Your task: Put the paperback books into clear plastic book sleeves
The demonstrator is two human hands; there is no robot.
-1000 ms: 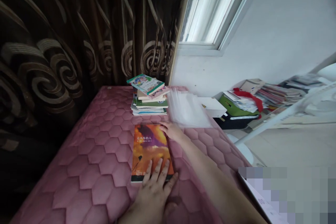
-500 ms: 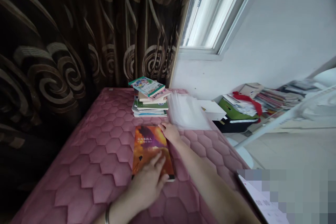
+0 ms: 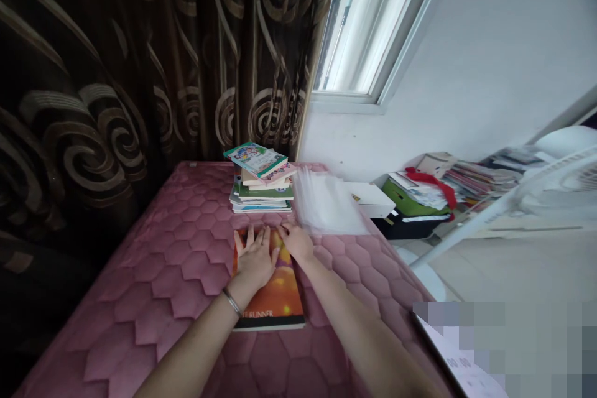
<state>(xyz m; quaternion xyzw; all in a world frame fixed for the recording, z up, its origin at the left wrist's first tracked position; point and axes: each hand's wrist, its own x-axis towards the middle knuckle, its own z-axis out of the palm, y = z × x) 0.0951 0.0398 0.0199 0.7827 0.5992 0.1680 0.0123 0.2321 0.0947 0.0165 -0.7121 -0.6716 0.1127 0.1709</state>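
An orange and purple paperback book [image 3: 275,292] lies flat on the pink quilted mattress [image 3: 177,280], a dark strip along its near edge. Across the upper left of its cover rests my left hand [image 3: 255,260], palm down with fingers spread, hiding the title area. A bracelet circles that wrist. My right hand [image 3: 298,242] is at the book's far right corner, its fingers bent over the edge. Its thumb is hard to make out. Just beyond the book stands a stack of books [image 3: 261,189], the green-edged one on top lying askew.
Right of the stack lie clear plastic sheets [image 3: 329,205], beside a white box [image 3: 370,199]. A green bin of papers [image 3: 410,193] stands past the mattress edge, near a white fan [image 3: 504,193]. A tablet-like screen [image 3: 459,354] is at lower right. Dark curtains [image 3: 186,62] hang behind.
My left hand has slid from the lower part of the cover up to its far left, fingers now spread. The right hand stays at the far right corner. The view has shifted slightly.
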